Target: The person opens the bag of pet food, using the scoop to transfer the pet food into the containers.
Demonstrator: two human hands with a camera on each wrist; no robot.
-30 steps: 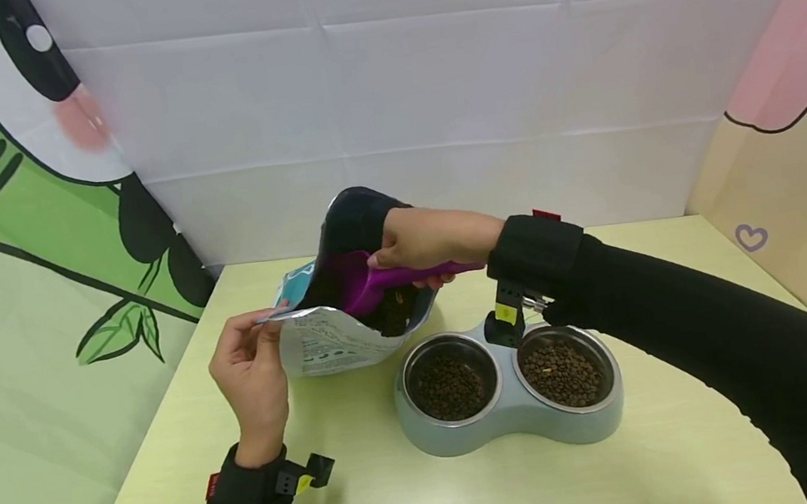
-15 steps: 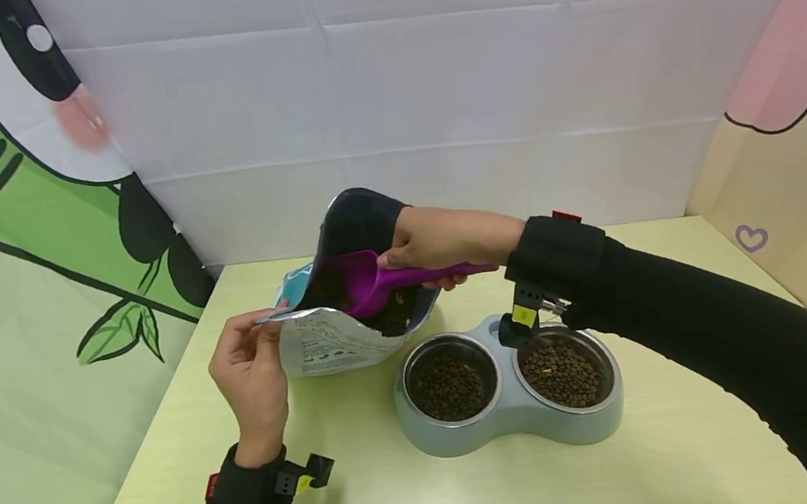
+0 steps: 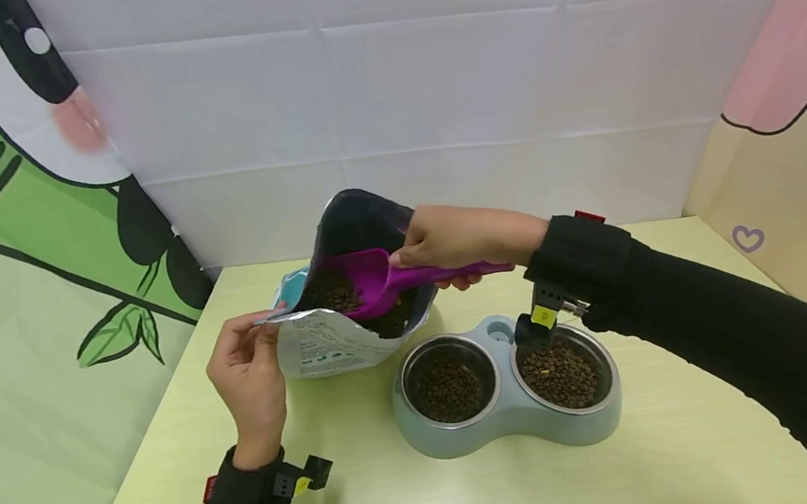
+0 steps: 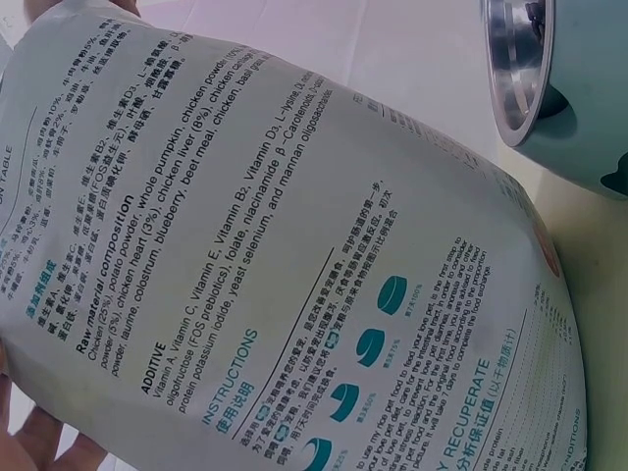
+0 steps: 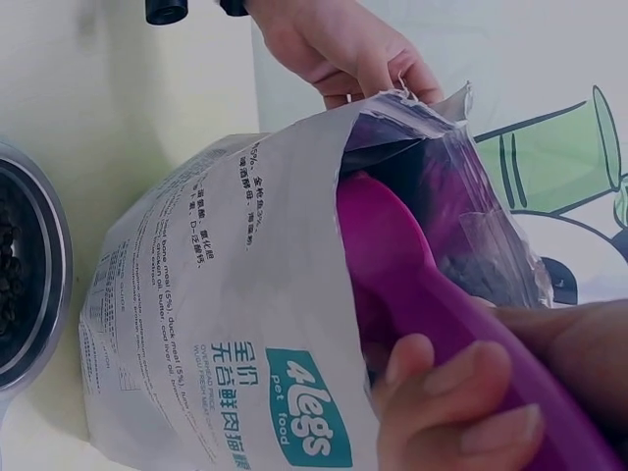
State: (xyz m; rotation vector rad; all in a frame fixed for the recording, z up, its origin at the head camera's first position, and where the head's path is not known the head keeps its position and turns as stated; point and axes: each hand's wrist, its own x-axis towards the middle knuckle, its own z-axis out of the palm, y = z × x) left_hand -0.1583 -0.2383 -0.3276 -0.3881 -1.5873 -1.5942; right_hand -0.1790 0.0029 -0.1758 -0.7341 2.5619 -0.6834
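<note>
My left hand (image 3: 248, 376) pinches the left edge of an open pet food bag (image 3: 331, 341), thumb on the outside. The bag is white and silver with teal print, and tilts with its mouth toward the right. By its handle, my right hand (image 3: 450, 238) grips a purple scoop (image 3: 373, 285), whose bowl is inside the bag's mouth. Brown kibble (image 3: 333, 290) lies in the scoop's bowl in the head view. In the right wrist view, curled fingers (image 5: 466, 402) wrap the scoop handle (image 5: 491, 343), and the bowl's front is hidden behind the bag's wall.
A blue-grey double feeder (image 3: 512, 432) stands right of the bag on the pale table (image 3: 373, 499). Kibble lies in both its left steel bowl (image 3: 451, 381) and its right steel bowl (image 3: 565, 371). A white wall sheet (image 3: 445, 95) rises behind; printed panels flank both sides.
My right hand has drawn the scoop a little to the right, toward the bag's mouth, and kibble in its bowl now shows. My left hand stays on the bag's edge.
</note>
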